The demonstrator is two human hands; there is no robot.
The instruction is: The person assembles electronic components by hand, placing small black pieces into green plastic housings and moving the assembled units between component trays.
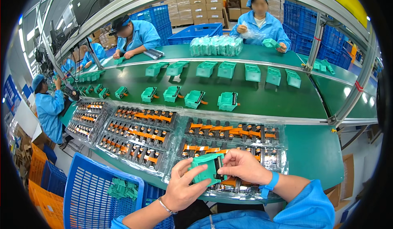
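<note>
A green plastic housing point(203, 162), shaped like an open box, is held above the clear trays in front of me. My left hand point(185, 185) is wrapped around its left and lower side. At its right side, the thumb and fingers of my right hand point(242, 166) are closed on a black strip-like part point(218, 167) set against the housing. Beneath my hands, a clear plastic tray point(282, 157) carries rows of black parts with orange flat ribbons point(229, 129). My fingers hide some of the black part.
Two more such trays point(137, 135) lie to the left. Beyond runs a green conveyor belt point(270, 102) with two rows of green housings point(226, 70). A blue crate point(88, 188) with green pieces stands lower left. Co-workers in blue point(268, 26) work across the line.
</note>
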